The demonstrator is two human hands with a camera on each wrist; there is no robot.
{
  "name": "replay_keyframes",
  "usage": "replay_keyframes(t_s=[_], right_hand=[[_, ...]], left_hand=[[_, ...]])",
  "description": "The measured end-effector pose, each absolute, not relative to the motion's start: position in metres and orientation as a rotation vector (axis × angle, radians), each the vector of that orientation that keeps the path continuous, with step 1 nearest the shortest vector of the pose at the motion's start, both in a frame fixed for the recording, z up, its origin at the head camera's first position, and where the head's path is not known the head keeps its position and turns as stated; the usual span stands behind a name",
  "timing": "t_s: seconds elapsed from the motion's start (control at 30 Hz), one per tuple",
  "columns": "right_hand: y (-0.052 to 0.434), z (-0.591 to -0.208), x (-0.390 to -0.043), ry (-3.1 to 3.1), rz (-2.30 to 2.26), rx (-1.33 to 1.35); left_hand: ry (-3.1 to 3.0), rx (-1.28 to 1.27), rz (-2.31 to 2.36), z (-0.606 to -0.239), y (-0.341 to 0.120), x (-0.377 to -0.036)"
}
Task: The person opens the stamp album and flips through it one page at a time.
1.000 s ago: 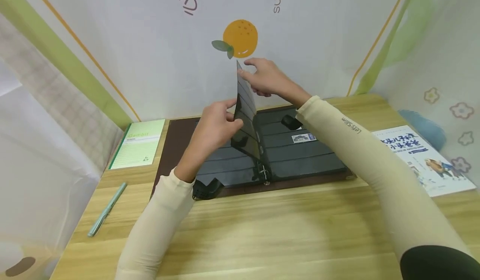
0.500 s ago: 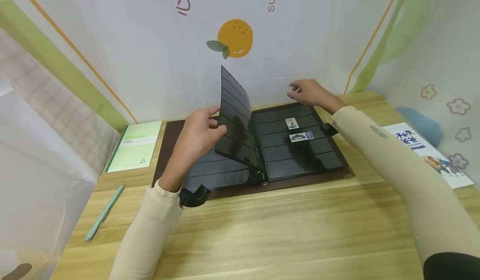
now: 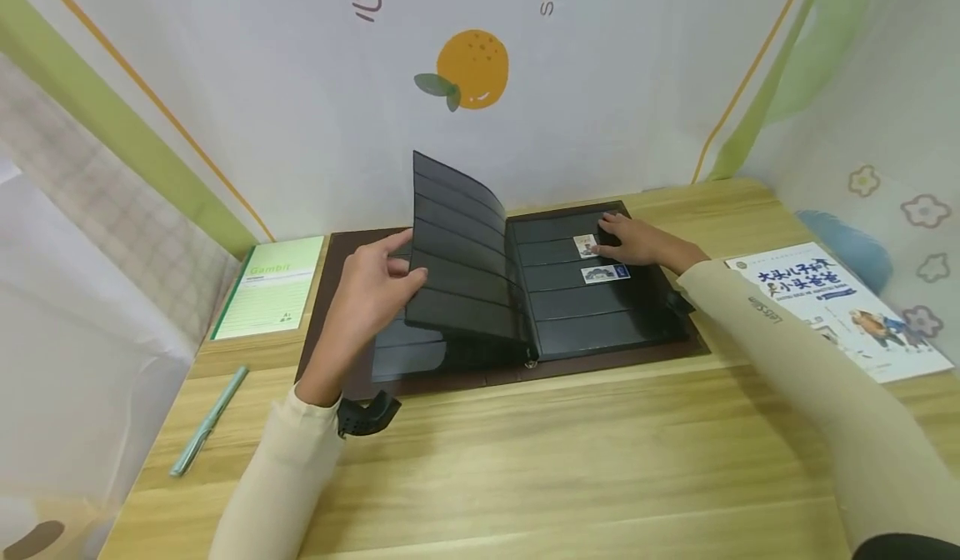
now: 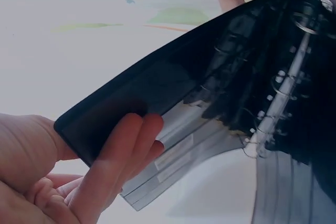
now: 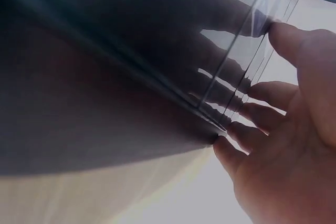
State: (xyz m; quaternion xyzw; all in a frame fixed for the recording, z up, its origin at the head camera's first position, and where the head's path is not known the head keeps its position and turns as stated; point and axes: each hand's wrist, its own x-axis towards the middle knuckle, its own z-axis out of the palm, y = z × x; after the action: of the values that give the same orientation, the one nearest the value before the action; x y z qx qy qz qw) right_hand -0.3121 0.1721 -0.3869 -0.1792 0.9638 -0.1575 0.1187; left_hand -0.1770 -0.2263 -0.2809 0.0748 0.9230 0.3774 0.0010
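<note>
A ring-bound stamp album (image 3: 322, 293) with a dark brown cover lies spread on the table. My left hand (image 3: 371, 281) pinches the outer edge of raised black pages (image 3: 468, 260), thumb on one side and fingers on the other; they bend up from the metal rings (image 4: 278, 93). My right hand (image 3: 637, 242) rests with spread fingers on the upper outer part of the right page (image 3: 585, 322), fingertips touching its surface. Close to its thumb are a small upright stamp (image 3: 584, 247) and, below it, a longer stamp (image 3: 606, 274) with a blue end.
Left of the album lies a pale green notebook (image 3: 270, 289), with a light green pen (image 3: 210, 420) nearer on the wooden table (image 3: 525, 460). A white illustrated booklet (image 3: 847, 314) lies to the right. A printed curtain (image 3: 315, 127) hangs behind.
My right hand has let go of the raised pages, moved right and come down on the right page. My left hand has swung the pages leftward and lower, uncovering the two stamps.
</note>
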Motion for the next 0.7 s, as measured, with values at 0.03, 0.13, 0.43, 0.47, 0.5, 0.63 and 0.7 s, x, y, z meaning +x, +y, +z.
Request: replay_keyframes(t_s=[0.03, 0.13, 0.43, 0.47, 0.5, 0.63, 0.7], right_hand=[[0.172, -0.386, -0.312, 2.815, -0.463, -0.521], [0.172, -0.385, -0.312, 2.813, -0.447, -0.52], [0.172, -0.387, -0.309, 2.824, -0.437, -0.549], [0.171, -0.387, -0.309, 2.822, -0.44, -0.551], [0.171, -0.387, -0.308, 2.819, -0.445, -0.553], [0.171, -0.387, -0.307, 2.811, -0.446, -0.549], [0.17, -0.386, -0.307, 2.809, -0.437, -0.544]], left_hand=[[2.9, 0.227, 1.178, -0.283, -0.229, -0.177], [2.906, 0.214, 1.137, -0.287, -0.236, -0.177], [2.9, 0.207, 1.095, -0.292, -0.251, -0.173], [2.897, 0.193, 1.097, -0.292, -0.253, -0.173], [2.902, 0.183, 1.089, -0.291, -0.255, -0.173], [2.911, 0.168, 1.056, -0.292, -0.266, -0.175], [2.913, 0.168, 1.024, -0.293, -0.273, -0.176]])
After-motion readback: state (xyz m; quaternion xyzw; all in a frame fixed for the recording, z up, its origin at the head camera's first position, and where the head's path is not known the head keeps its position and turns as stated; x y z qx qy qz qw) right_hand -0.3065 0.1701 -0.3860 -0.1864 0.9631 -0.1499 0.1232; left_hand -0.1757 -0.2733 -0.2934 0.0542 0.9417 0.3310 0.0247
